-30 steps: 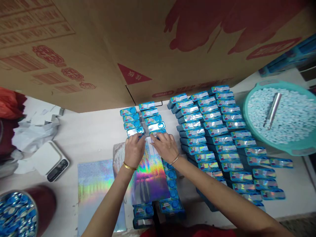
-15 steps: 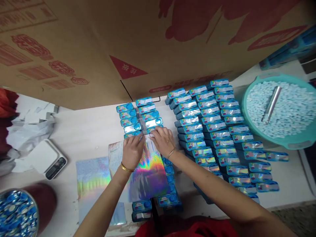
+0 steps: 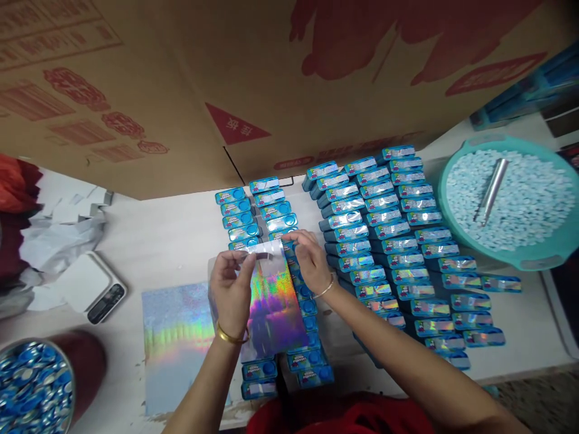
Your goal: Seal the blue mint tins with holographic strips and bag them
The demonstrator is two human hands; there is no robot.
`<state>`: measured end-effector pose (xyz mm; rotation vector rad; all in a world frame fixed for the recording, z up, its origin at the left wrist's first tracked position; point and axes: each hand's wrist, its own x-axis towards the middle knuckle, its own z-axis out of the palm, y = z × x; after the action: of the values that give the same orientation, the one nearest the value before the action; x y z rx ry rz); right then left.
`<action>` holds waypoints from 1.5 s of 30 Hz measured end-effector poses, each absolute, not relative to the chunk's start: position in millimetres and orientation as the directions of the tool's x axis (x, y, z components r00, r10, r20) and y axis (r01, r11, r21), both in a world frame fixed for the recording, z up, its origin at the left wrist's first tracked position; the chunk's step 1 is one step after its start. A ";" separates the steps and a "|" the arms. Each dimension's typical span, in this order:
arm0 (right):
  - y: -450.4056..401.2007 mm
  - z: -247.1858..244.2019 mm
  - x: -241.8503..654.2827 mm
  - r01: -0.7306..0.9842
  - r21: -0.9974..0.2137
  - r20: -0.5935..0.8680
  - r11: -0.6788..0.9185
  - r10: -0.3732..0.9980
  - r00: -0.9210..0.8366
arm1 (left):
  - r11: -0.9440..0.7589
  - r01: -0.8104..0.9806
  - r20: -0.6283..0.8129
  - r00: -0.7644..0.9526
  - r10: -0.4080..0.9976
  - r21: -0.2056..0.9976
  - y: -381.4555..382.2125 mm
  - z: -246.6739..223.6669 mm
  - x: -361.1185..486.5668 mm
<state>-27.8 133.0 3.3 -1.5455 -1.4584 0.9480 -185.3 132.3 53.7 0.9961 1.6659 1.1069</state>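
Note:
My left hand [image 3: 231, 295] is closed in a pinch at the upper left of a shiny rainbow holographic sticker sheet [image 3: 275, 313]. Between its thumb and forefinger is one end of a narrow shiny sticker strip [image 3: 262, 256], lifted over the sheet's pale top band. My right hand [image 3: 312, 262] is at the sheet's upper right corner, fingers loosely bent and apart; whether a fingertip touches the corner is unclear. Beneath the sheet, partly hidden, run two columns of blue tins [image 3: 275, 210] with printed lids. A second holographic sheet [image 3: 176, 343] lies flat to the left.
Many blue tins with shiny strips on them [image 3: 384, 232] stand in rows on the right. Beyond them is a turquoise basin [image 3: 531, 256] of small pale pieces with a metal scoop [image 3: 491, 193]. At left are a digital scale [image 3: 97, 289] and a tub [image 3: 85, 374]. A large carton [image 3: 181, 108] borders the back.
My left hand has turned and drawn back a little, lifting the strip at the sheet's top. My right hand has moved slightly right, off the sheet's top edge to its corner.

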 end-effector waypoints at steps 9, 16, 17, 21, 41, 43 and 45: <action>172.5 8.5 -19.7 0.148 -0.974 -0.150 -0.173 0.976 0.158 | 0.291 0.024 -0.272 -0.286 0.919 0.957 187.9 12.5 -152.6; 225.8 -23.7 9.1 0.597 -0.798 0.017 -0.078 0.988 0.151 | 0.131 0.597 0.057 -0.286 0.956 0.791 232.0 -14.8 -132.9; 228.7 -28.0 10.9 0.630 -0.774 0.018 -0.072 0.990 0.136 | 0.152 0.636 0.052 -0.291 0.955 0.756 234.0 -17.4 -130.7; 232.8 -42.7 14.2 0.696 -0.715 0.008 -0.057 0.996 0.089 | 0.193 0.738 0.030 -0.277 0.960 0.646 234.5 -24.9 -124.7; 191.5 -32.0 -10.3 0.842 -0.539 0.082 -0.016 0.994 0.071 | 0.143 0.811 -0.069 -0.126 0.990 0.567 235.9 -14.7 -155.0; 177.6 -15.9 -22.1 0.874 -0.477 0.135 0.091 0.990 -0.029 | -0.047 0.805 -0.010 0.065 0.998 0.591 225.5 -9.3 -182.2; 161.9 -8.4 -38.2 0.868 -0.448 0.130 0.213 0.976 -0.173 | -0.213 0.812 0.031 0.234 0.972 0.543 212.1 -4.3 -210.0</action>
<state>-38.2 161.9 -8.4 -1.7136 -2.1093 0.3828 -210.0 212.1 -4.3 2.0988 1.6375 0.5189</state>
